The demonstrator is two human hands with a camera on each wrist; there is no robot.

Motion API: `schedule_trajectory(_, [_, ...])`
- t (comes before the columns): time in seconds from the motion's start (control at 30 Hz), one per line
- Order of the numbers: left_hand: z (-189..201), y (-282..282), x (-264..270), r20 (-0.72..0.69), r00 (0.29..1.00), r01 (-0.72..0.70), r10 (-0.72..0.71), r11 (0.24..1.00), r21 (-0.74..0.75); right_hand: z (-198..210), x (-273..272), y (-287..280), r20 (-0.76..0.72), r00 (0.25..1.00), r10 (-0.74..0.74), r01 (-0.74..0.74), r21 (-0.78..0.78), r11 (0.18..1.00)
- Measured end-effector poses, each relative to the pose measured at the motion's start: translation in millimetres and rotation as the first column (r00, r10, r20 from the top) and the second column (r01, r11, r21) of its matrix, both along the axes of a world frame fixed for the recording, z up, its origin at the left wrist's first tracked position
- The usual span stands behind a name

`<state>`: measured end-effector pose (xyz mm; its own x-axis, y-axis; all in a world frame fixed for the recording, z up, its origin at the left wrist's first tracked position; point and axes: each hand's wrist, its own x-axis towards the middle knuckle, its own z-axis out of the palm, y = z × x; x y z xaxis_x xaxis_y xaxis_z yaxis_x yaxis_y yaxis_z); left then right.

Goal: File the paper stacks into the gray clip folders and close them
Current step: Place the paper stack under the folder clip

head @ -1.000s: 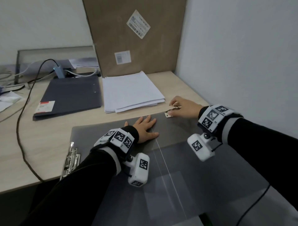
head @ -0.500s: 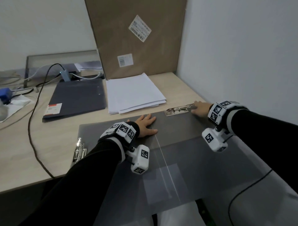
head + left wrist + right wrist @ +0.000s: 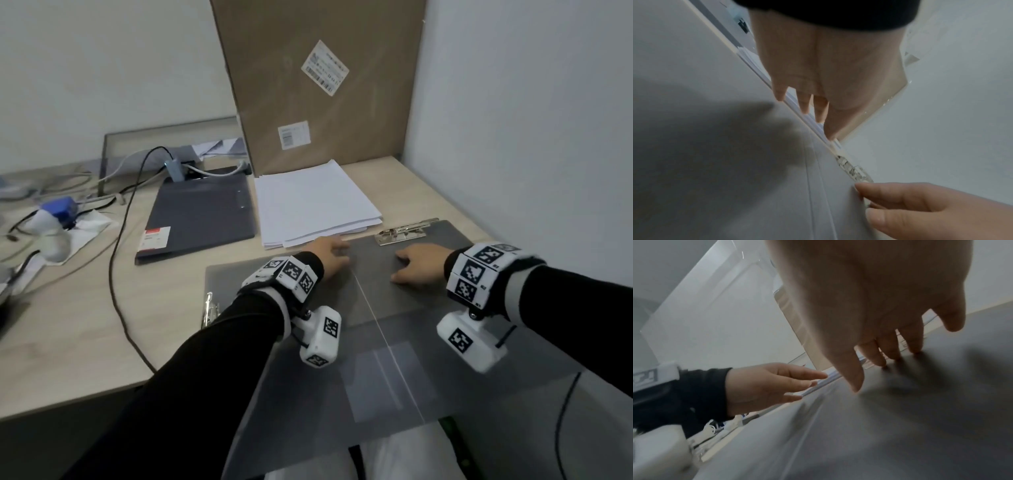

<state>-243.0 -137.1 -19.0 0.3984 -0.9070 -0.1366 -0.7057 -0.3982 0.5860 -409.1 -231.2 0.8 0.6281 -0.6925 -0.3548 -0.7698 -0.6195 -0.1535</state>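
Note:
An open gray clip folder [image 3: 404,301] lies flat on the desk in front of me. Its metal clip [image 3: 404,231] sits at the far edge, and a second clip [image 3: 209,308] is at its left edge. A white paper stack [image 3: 315,202] lies just beyond the folder. My left hand [image 3: 330,255] reaches with straight fingers [image 3: 803,104] to the near edge of the paper stack and holds nothing. My right hand [image 3: 416,265] rests on the folder below the far clip, its fingertips [image 3: 879,356] touching the gray surface [image 3: 900,418].
A closed dark folder [image 3: 202,216] with a red-and-white label lies left of the papers. A tall cardboard box [image 3: 318,85] leans behind them, and a wall [image 3: 531,137] runs close on the right. Cables [image 3: 116,257] and crumpled tissue [image 3: 61,233] clutter the left.
My right hand has let go of the far clip and come back onto the folder's surface. My left hand has slid forward to the paper stack's edge.

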Motion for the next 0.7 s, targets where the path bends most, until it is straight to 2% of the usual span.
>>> schedule_trajectory(0.1, [10.3, 3.6, 22.0, -0.064, 0.984, -0.17, 0.165, 0.98, -0.102, 16.5, 18.3, -7.1, 0.143, 0.989, -0.025, 0.028, -0.018, 0.999])
schedule_trajectory(0.23, [17.3, 2.7, 60.1, -0.171, 0.918, -0.375, 0.357, 0.923, -0.089, 31.8, 53.7, -28.8, 0.266, 0.96, -0.081, 0.077, 0.026, 0.997])
schedule_trajectory(0.4, [8.7, -11.7, 87.5, -0.286, 0.825, -0.52, 0.487, 0.853, -0.045, 20.8, 92.6, -59.2, 0.244, 0.952, -0.183, 0.166, 0.091, 0.982])
schedule_trajectory(0.5, [5.3, -26.2, 96.1, -0.304, 0.796, -0.549, 0.524, 0.836, 0.002, 9.4, 110.1, -72.2, 0.226, 0.944, -0.242, 0.208, 0.166, 0.964])
schedule_trajectory(0.6, [8.9, -40.6, 107.9, -0.348, 0.753, -0.571, 0.558, 0.818, 0.076, 2.1, 125.7, -83.8, 0.187, 0.958, -0.218, 0.186, 0.177, 0.967])
schedule_trajectory(0.7, [16.4, -50.6, 122.9, -0.459, 0.656, -0.606, 0.6, 0.78, 0.155, -5.3, 131.3, -92.6, 0.158, 0.966, -0.202, 0.173, 0.18, 0.968])
